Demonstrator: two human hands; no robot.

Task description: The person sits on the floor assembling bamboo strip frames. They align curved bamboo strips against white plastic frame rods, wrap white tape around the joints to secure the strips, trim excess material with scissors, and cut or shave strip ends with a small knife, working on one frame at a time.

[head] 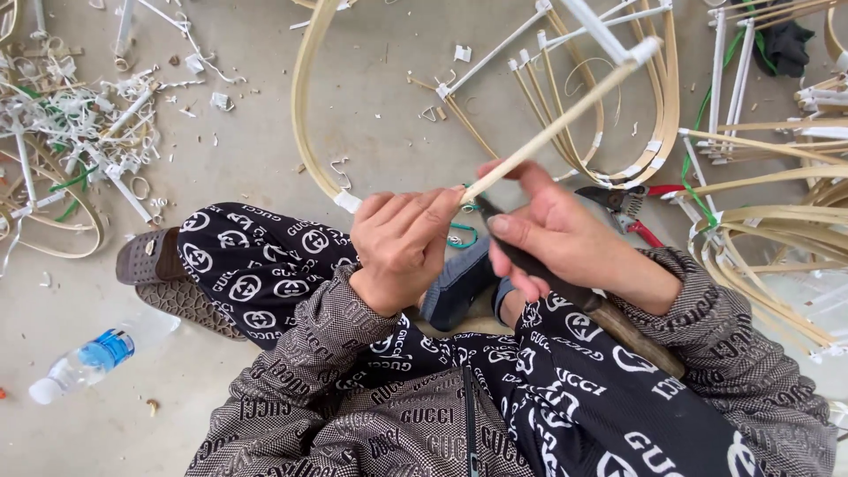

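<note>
Far left, floor: heap of white shavings and offcuts (84, 115), likely swept aside from the work. Near left: plastic water bottle (88, 358) lying on its side on the floor, within reach; a brown sandal (146, 256) on the person's foot.

Centre: left hand (402, 247) closed around the near end of a bamboo stick (552, 128), fingers wrapped over it. The stick slants up and to the far right, its far end taped to a white-wrapped frame piece (609, 35); the grip looks meant to steady it over the lap.

Right hand (548, 238) shut around a dark-handled knife (539, 265), blade tip set against the stick just beside the left fingers, thumb pressing alongside, apparently for control.

Right: red-handled cutters (627, 208) on the floor, just beyond the right hand. Far right: curved bamboo hoops (768, 238), stacked.
</note>
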